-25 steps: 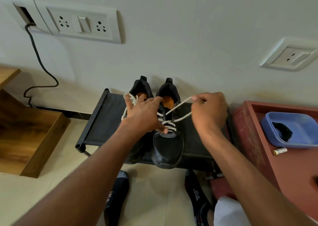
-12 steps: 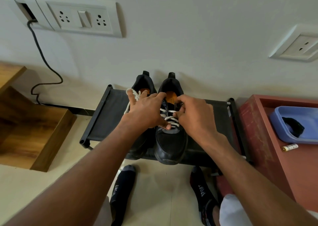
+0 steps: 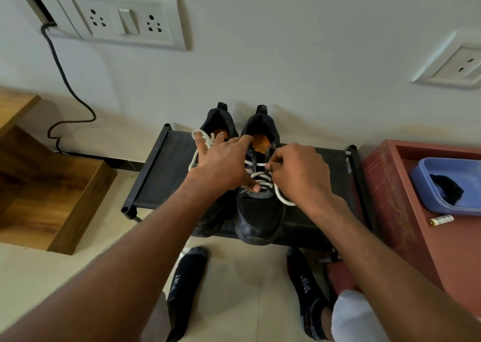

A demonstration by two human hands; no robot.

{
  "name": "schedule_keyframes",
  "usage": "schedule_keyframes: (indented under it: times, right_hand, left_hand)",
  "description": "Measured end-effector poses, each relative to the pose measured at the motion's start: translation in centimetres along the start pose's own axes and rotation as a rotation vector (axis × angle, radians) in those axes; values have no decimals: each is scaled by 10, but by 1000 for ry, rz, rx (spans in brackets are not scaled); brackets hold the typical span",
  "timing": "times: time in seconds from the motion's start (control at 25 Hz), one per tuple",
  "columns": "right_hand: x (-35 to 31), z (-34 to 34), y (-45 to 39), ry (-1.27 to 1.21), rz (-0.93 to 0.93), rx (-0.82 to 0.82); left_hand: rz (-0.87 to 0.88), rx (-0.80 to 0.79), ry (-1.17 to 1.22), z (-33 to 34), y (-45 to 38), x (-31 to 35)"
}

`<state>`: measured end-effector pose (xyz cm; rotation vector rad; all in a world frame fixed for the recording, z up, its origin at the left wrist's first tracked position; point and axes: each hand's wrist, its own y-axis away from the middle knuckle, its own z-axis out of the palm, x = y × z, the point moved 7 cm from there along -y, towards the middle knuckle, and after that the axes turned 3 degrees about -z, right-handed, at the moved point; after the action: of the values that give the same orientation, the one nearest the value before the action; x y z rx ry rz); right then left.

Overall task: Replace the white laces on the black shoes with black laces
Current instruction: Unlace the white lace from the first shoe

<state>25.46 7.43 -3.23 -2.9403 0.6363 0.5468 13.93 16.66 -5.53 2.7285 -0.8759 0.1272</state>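
Note:
Two black shoes stand side by side on a low black rack [image 3: 161, 175], heels toward the wall. The right shoe [image 3: 257, 216] carries a white lace [image 3: 260, 177] crossed over its tongue, with a loose end [image 3: 283, 198] curling off its right side. My left hand [image 3: 221, 167] lies spread over both shoes, fingers straight, thumb pressing the lower lace crossings. My right hand [image 3: 299, 172] pinches the white lace at the shoe's right eyelets. The left shoe [image 3: 218, 123] is mostly hidden under my left hand; its white lace [image 3: 203, 138] shows by my fingers.
A red wooden unit [image 3: 385, 201] at the right holds a blue tray [image 3: 426, 185] with something black inside and a small battery [image 3: 441, 220]. A wooden step [image 3: 52, 193] stands left. A black cable [image 3: 67, 89] hangs from the wall sockets. My socked feet [image 3: 187, 284] are on the floor below the rack.
My right hand drew the white lace out to the right a second ago, then came back in to the shoe's eyelets. A slack lace end now lies beside the shoe. My left hand stayed put.

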Motion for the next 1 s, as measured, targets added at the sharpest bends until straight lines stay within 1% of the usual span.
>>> schedule_keyframes:
  times: [0.08, 0.12, 0.16, 0.24, 0.28, 0.32, 0.36, 0.4, 0.44, 0.48, 0.52, 0.56, 0.6, 0.64, 0.68, 0.84, 1.0]
  right_hand:
    - [5, -6, 0, -118, 67, 29]
    - [14, -12, -1, -204, 153, 62]
    - [28, -20, -3, -295, 267, 120]
    - [59, -40, -7, -517, 457, 305]
    - [68, -45, -8, -649, 494, 367]
    - [72, -45, -10, -763, 507, 376]
    - [70, -39, -12, -823, 495, 332]
    - [64, -30, -13, -804, 457, 251]
    - [55, -18, -13, -679, 413, 135]
    - [45, -7, -11, -471, 348, 32]
    - [35, 1, -9, -272, 258, -5]
    - [22, 2, -6, -109, 157, 10]
    - [7, 2, -3, -23, 45, 50]
    - [-3, 1, -1, -11, -24, 79]
    - [-6, 3, 1, -34, -37, 88]
    - [-8, 7, 8, -117, 1, 113]
    - [-6, 6, 4, -109, -4, 67]
  left_hand:
    - [-7, 2, 16, 0, 1, -1]
    - [-11, 3, 23, -1, 1, -1]
    - [-13, 4, 25, -2, 2, -1]
    - [-17, 1, 19, -3, 3, 0]
    - [-18, -5, 15, -3, 3, 1]
    - [-17, -9, 11, -3, 3, 1]
    - [-16, -10, 6, -2, 3, 1]
    - [-15, -11, 0, -3, 3, 1]
    - [-13, -12, -5, -2, 2, 2]
    - [-11, -13, -7, -3, 2, 2]
    - [-10, -17, -9, -3, 2, 1]
    - [-8, -20, -11, -2, 2, 1]
    - [-6, -20, -15, -2, 2, 1]
    - [-6, -19, -18, -2, 2, 1]
    - [-6, -18, -19, -2, 3, 1]
    - [-2, -20, -11, -5, 5, 4]
    - [-12, -28, -8, -4, 7, 5]
